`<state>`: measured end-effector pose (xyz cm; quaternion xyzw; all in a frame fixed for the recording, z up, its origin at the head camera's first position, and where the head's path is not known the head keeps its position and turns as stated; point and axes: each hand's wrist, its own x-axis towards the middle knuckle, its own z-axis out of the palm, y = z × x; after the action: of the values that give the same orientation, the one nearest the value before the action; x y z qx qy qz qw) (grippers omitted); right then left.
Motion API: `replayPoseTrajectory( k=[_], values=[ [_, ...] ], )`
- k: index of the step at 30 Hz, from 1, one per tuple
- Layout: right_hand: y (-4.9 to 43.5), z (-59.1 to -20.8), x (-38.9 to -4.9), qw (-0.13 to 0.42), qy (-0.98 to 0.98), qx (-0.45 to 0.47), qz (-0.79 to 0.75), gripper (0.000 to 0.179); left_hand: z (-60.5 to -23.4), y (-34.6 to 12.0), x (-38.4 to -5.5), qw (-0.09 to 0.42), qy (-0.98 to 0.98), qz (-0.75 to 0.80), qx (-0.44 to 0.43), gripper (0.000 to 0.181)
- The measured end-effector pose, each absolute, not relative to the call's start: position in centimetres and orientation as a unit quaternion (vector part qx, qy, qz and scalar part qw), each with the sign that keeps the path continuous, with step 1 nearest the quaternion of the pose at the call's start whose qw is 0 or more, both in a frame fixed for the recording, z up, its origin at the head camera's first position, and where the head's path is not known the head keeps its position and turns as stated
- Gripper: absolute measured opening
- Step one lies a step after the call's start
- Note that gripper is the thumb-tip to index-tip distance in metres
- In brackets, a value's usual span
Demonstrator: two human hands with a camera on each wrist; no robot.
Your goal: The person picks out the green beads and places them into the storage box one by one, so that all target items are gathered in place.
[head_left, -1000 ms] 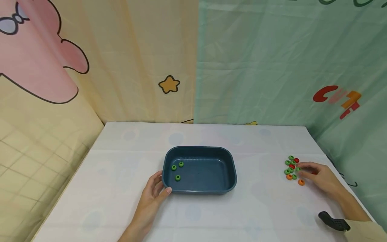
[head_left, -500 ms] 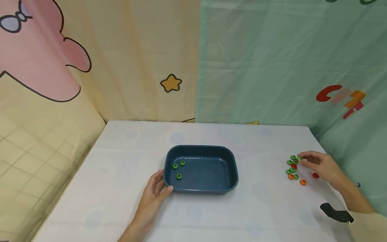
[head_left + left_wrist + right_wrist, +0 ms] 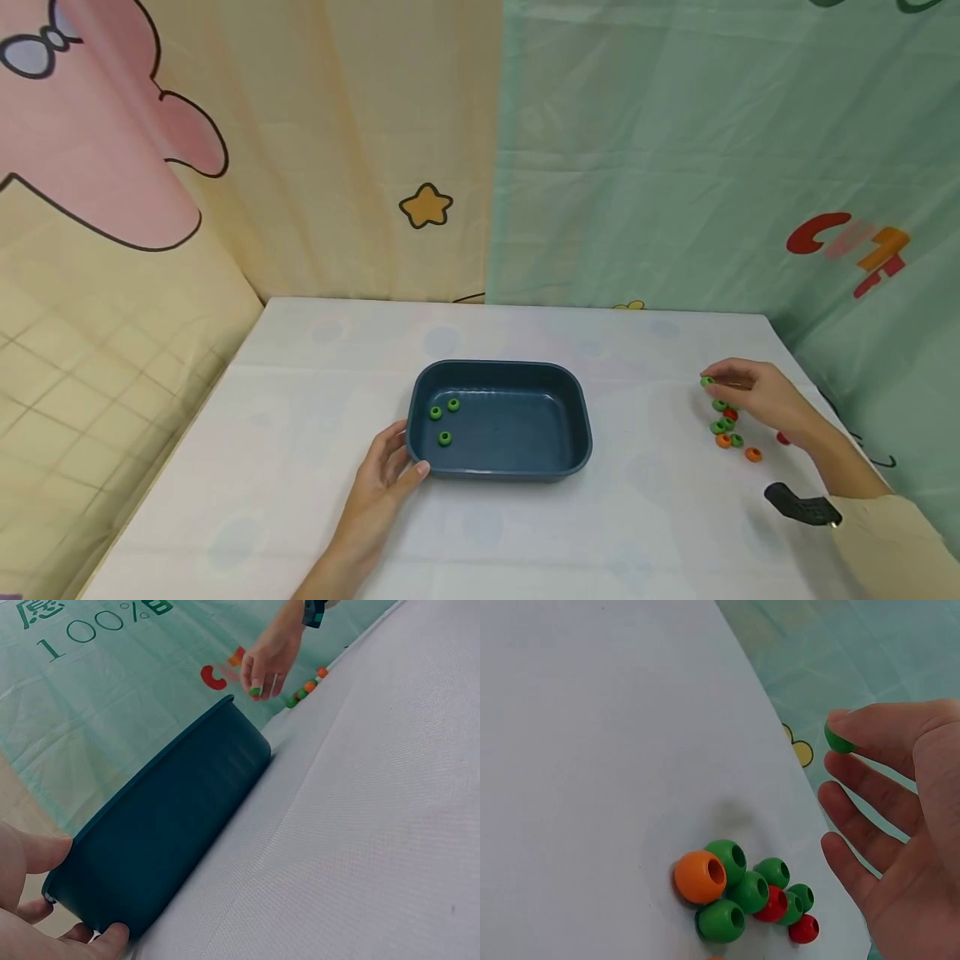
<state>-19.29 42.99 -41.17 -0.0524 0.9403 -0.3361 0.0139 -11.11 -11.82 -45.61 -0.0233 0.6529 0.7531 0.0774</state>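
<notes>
My right hand (image 3: 765, 400) pinches a green bead (image 3: 707, 381) between thumb and fingertip, raised above the pile at the right of the table. In the right wrist view this green bead (image 3: 839, 740) is partly hidden by the thumb, and the other fingers are spread apart. Under the hand lie several loose beads with holes: green ones (image 3: 720, 921), red ones (image 3: 805, 928) and orange ones (image 3: 700, 877). A dark blue tray (image 3: 510, 477) stands mid-table with three green beads (image 3: 445, 438) in its left part. My left hand (image 3: 375, 492) grips the tray's near left corner, thumb at the rim.
A white patterned cloth covers the table (image 3: 300, 417). Behind it hang a yellow curtain (image 3: 337, 150) and a green curtain (image 3: 637, 150). A black strap piece (image 3: 802, 505) sticks out from the right sleeve (image 3: 885, 533).
My right hand moved a red bead aside to the right, then picked up a green bead from the back of the pile and shifted left with it. The left hand and tray stayed put.
</notes>
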Motion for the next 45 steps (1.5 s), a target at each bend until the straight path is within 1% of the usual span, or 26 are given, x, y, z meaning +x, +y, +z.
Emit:
replayPoseTrajectory(
  k=[5,15,22,32,39,45],
  values=[
    [41.9,-40.6,-19.9,0.017,0.933,-0.067,-0.352,0.034,-45.7,-11.8,-11.2,0.076,0.653,0.753,-0.023,0.069],
    [39.4,-40.4,-21.6,0.045,0.926,-0.078,-0.367,0.039,-45.8,-11.7,-11.2,0.070,0.657,0.750,-0.028,0.069],
    [37.5,-39.9,-22.5,0.055,0.923,-0.101,-0.367,0.036,-45.6,-11.8,-11.1,0.070,0.659,0.748,-0.028,0.069],
    [35.2,-39.1,-23.5,0.083,0.910,-0.165,-0.372,0.027,-45.8,-11.7,-11.1,0.074,0.654,0.752,-0.028,0.069],
    [33.6,-38.8,-24.6,0.108,0.900,-0.177,-0.384,0.028,-45.8,-11.7,-11.1,0.071,0.654,0.753,-0.024,0.068],
    [32.0,-38.8,-25.3,0.120,0.889,-0.192,-0.398,0.027,-45.7,-11.8,-11.1,0.071,0.652,0.754,-0.021,0.069]
  ],
)
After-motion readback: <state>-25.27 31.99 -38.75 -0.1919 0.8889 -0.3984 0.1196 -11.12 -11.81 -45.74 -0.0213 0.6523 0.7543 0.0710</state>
